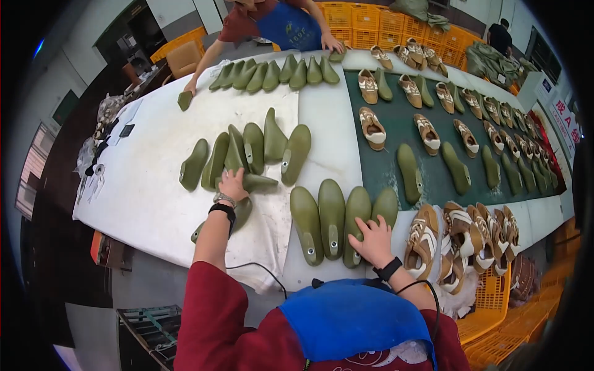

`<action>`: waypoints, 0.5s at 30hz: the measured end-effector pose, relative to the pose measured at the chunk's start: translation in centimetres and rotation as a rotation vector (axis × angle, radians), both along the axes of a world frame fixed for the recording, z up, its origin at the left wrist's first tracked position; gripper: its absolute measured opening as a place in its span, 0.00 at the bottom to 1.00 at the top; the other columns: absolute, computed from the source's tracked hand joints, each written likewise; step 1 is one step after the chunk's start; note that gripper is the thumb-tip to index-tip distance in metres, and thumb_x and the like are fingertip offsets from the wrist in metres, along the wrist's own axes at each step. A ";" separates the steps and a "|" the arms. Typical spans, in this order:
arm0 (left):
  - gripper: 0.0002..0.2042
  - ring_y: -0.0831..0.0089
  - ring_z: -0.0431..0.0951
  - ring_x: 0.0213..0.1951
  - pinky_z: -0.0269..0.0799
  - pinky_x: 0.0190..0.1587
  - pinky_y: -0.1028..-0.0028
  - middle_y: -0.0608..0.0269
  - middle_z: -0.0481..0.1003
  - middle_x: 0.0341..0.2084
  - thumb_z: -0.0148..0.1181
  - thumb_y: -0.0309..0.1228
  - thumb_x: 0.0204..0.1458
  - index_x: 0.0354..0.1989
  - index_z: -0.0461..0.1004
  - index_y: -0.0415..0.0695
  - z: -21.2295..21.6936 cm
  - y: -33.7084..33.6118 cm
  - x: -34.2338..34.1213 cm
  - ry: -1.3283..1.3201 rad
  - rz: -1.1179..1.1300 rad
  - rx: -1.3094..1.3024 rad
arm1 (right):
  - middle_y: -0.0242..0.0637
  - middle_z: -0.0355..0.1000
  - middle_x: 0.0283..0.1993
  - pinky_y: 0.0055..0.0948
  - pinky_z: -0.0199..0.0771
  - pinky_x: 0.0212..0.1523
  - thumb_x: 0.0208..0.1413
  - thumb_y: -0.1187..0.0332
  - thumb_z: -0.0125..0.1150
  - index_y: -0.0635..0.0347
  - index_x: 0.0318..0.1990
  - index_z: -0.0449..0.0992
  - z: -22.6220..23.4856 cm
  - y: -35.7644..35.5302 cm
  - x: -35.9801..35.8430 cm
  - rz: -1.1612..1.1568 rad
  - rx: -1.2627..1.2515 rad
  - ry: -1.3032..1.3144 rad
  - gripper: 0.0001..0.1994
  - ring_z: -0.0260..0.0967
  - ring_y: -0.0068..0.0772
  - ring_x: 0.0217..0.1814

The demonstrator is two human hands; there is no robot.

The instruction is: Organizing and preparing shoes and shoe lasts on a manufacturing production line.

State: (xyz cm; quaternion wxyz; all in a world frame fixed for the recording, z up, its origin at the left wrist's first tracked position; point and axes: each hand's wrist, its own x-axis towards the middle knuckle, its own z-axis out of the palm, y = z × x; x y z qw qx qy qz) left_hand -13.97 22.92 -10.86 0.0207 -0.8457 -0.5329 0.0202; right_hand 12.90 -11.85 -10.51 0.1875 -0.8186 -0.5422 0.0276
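My left hand point(232, 185) is closed over a green shoe last point(260, 182) that lies sideways on the white cloth; its fingers partly cover the last. Beside and beyond it several more green lasts point(197, 162) lie in a loose cluster, and another last point(238, 216) is partly hidden under my left wrist. My right hand point(374, 241) grips the near part of a green last point(357, 213) in a side-by-side row near the table edge. Its fingers also reach the rightmost last point(386, 204) of that row. The two lasts to the left point(305, 219) are untouched.
A green mat point(383, 176) on the right carries rows of brown-and-white sneakers point(427, 133) and lasts. Sneakers point(424, 238) stand heaped by my right forearm, above an orange crate point(489, 303). Across the table, a person's hand point(333, 43) is near another row of lasts point(271, 75).
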 end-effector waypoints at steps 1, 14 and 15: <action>0.36 0.53 0.58 0.59 0.63 0.53 0.53 0.55 0.63 0.53 0.68 0.36 0.32 0.56 0.60 0.56 -0.3 0.3 0.4 0.002 -0.060 -0.042 | 0.46 0.69 0.45 0.64 0.53 0.53 0.44 0.50 0.58 0.49 0.51 0.72 0.1 -0.1 -0.1 0.015 0.012 0.016 0.26 0.53 0.55 0.60; 0.16 0.52 0.75 0.35 0.72 0.39 0.60 0.51 0.75 0.30 0.60 0.27 0.33 0.35 0.73 0.44 2.6 -0.3 4.1 -0.257 -0.413 0.021 | 0.48 0.69 0.42 0.66 0.54 0.52 0.45 0.47 0.56 0.47 0.51 0.71 0.4 -0.7 0.1 -0.010 -0.024 0.000 0.26 0.54 0.55 0.59; 0.17 0.51 0.75 0.34 0.72 0.38 0.60 0.51 0.76 0.29 0.62 0.27 0.32 0.36 0.74 0.44 4.2 -0.5 3.8 -0.401 -0.377 0.041 | 0.48 0.69 0.42 0.66 0.54 0.52 0.45 0.47 0.56 0.47 0.51 0.71 0.4 -0.7 0.1 -0.017 -0.015 0.018 0.26 0.54 0.55 0.59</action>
